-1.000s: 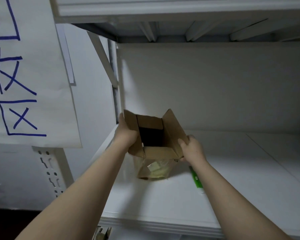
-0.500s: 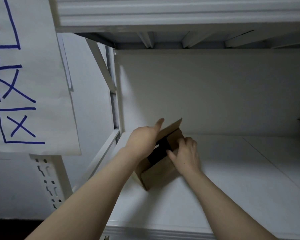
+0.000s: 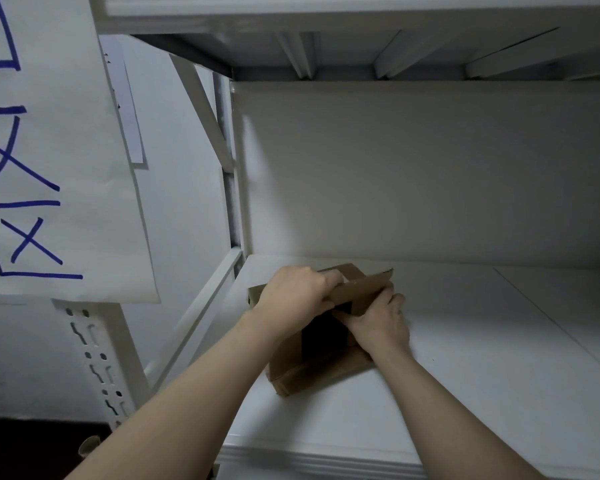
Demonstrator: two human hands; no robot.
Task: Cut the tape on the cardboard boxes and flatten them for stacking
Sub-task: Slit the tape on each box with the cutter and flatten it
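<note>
Since half a second ago, both hands have pushed the cardboard box [image 3: 312,372] lower onto the shelf [image 3: 465,358]. The left hand [image 3: 297,294], whose fingers then pointed straight out, now lies curled over the top of the box.

1. Location. The box rests on the white shelf board, near its left end and close to the front edge. It is tilted, with one lower corner turned toward the camera.
2. Appearance. It is plain brown corrugated cardboard and partly collapsed. A broad dark strip [image 3: 321,337] runs down the near face between the two wrists. One long flap [image 3: 364,289] stands out to the right above the hands, with its raw edge facing up. A second brown panel shows behind the left hand.
3. Left hand. It covers the upper left of the box, with the fingers bent over the flap edge and gripping it.
4. Right hand [image 3: 378,318]. It lies against the right side of the box just under the flap, touching the cardboard, with the thumb pointing left toward the dark strip. Whether it grips or only presses cannot be told.
5. Hand spacing. The hands are close together, separated only by the flap.

A paper sheet [image 3: 66,150] with blue strokes hangs at left, above a slotted white upright [image 3: 94,348].
</note>
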